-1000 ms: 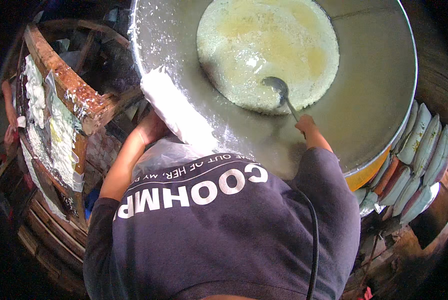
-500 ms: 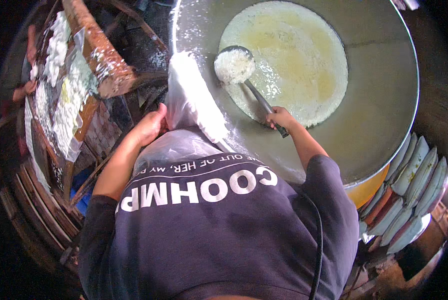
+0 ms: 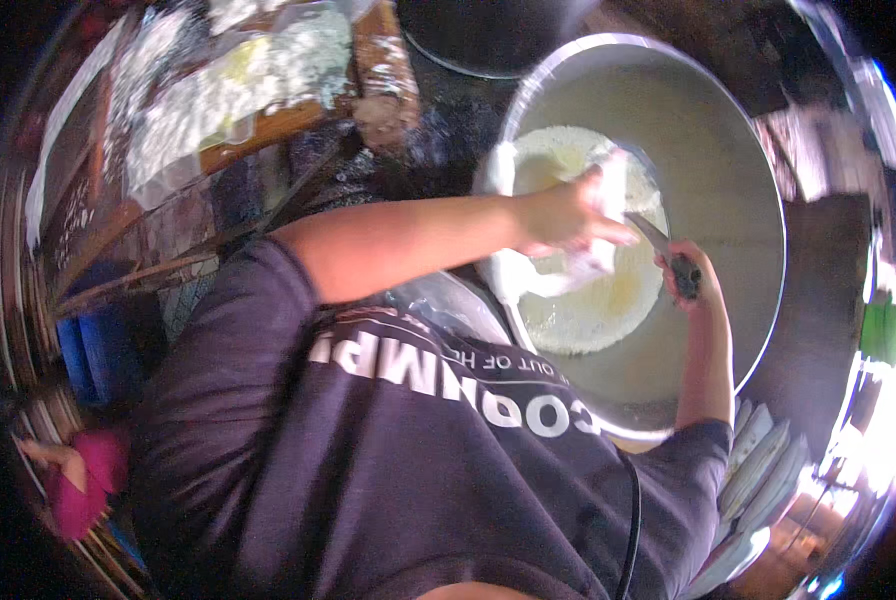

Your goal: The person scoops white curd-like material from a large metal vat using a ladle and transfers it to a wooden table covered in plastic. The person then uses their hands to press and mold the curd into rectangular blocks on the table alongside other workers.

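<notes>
My left hand (image 3: 573, 215) is over the wide metal pan (image 3: 728, 250), against a blurred white, thin material (image 3: 608, 250); its fingers are smeared by motion, so their grip is unclear. My right hand (image 3: 693, 275) is closed round the dark handle of a metal ladle (image 3: 650, 228), whose head is partly behind my left hand and the white material. Pale liquid with yellowish patches (image 3: 608, 310) fills the pan's middle. A white bundle (image 3: 508, 270) lies over the pan's left rim, beside clear plastic (image 3: 438, 300) at my front.
A wooden frame (image 3: 383, 70) bears plastic spread with white material (image 3: 238, 90) at upper left. A dark round vessel (image 3: 488, 30) stands behind the pan. A blue container (image 3: 98, 355) sits left, above someone in pink (image 3: 88, 480). Long pale sacks (image 3: 758, 470) are stacked at right.
My left hand has swung up and right, from outside the pan to over it. My right hand and ladle have moved right. The view has shifted, showing the dark vessel behind.
</notes>
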Action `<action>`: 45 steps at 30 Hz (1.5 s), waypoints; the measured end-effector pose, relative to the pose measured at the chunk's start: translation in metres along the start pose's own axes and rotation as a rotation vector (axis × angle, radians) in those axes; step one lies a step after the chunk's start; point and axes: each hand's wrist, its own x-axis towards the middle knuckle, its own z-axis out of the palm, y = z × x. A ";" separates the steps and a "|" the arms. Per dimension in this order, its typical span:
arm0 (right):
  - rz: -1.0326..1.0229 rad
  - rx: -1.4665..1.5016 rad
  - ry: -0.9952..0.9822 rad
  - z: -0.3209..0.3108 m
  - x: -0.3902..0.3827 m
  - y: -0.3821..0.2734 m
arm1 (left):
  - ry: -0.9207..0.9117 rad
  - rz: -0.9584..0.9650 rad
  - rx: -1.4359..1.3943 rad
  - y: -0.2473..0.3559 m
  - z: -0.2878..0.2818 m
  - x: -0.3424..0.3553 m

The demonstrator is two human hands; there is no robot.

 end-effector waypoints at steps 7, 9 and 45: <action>-0.102 -0.256 0.199 0.075 -0.088 -0.073 | -0.057 0.332 -0.186 0.098 -0.064 -0.125; -0.136 -0.243 0.152 0.118 -0.112 -0.093 | -0.064 0.361 -0.150 0.117 -0.110 -0.189; -0.916 -0.122 -0.298 0.467 -0.051 -0.001 | 1.626 -0.135 1.019 0.122 -0.418 -0.520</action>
